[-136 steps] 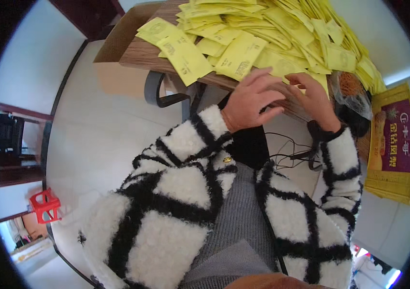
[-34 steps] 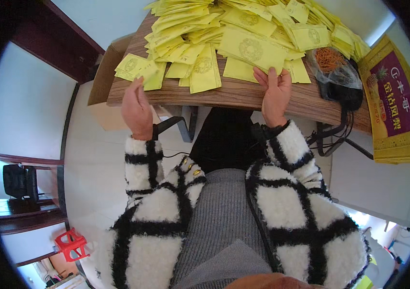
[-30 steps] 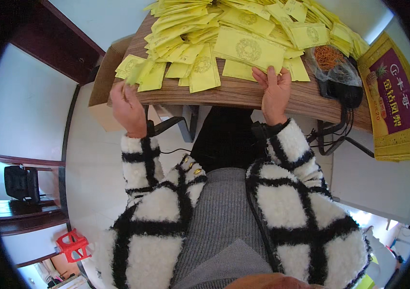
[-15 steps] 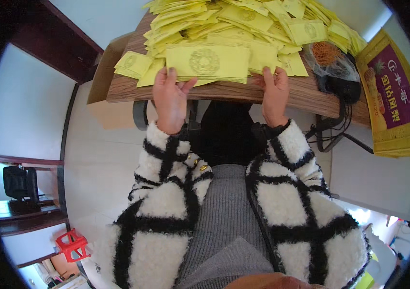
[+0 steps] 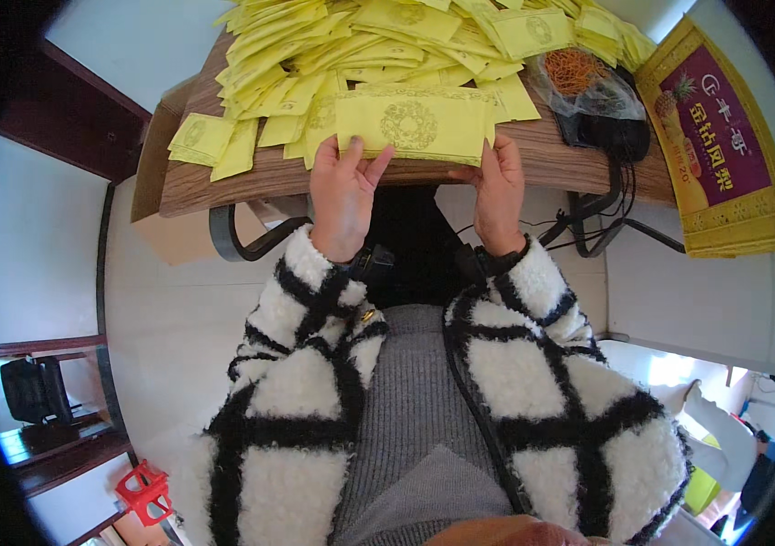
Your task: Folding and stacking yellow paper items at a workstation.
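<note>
One wood-grain table (image 5: pixel 269 185) spans the upper part of the view, and most of its top is buried under a heaped pile of yellow packets (image 5: pixel 378 45). Beside its left end, partly hidden by the tabletop, stands a brown cardboard box (image 5: pixel 151 173); its contents cannot be seen. By the right end leans a yellow carton (image 5: pixel 740 229) with a purple front panel, its inside also hidden. At the table's front edge are two hands: the left hand (image 5: pixel 342 198) grips the lower left of a long yellow stack (image 5: pixel 413 126) between thumb and fingers, and the right hand (image 5: pixel 501 194) pinches its lower right end. Several layered edges show along the bottom of this stack, which is tilted in front of the pile. Right of the pile, a clear plastic bag (image 5: pixel 622 98) contains a tangle of thin orange bands (image 5: pixel 575 71).
</note>
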Demonstrator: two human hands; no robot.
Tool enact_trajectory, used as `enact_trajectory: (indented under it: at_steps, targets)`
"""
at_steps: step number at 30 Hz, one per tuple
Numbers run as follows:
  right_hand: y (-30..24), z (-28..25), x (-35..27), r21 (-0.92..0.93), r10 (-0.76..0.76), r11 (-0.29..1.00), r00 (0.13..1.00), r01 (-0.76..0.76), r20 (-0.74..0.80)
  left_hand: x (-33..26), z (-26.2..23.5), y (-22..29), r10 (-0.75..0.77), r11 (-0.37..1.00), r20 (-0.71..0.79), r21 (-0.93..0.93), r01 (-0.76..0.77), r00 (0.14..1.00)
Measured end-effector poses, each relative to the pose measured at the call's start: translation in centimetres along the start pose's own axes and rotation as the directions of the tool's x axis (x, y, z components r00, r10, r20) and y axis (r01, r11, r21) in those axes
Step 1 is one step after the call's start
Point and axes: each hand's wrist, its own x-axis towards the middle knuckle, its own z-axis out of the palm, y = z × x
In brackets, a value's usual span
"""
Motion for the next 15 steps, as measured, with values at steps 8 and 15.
enact_trajectory:
  at_steps: [8, 15]
  targets:
    - [-1.4, -1.9, 1.1, -0.103, -0.075, 0.992, 0.997, 0.072, -0.023, 0.5, -0.6, 1.2, 0.091, 0.978, -0.048, 0.192, -0.08, 0.995]
    - [-2.0, -2.7, 1.3, -0.195, -0.112, 0.973, 0.991, 0.125, 0.077, 0.6, 1.8, 3.7, 0.337, 0.785, 0.187, 0.484, -0.385, 0.923]
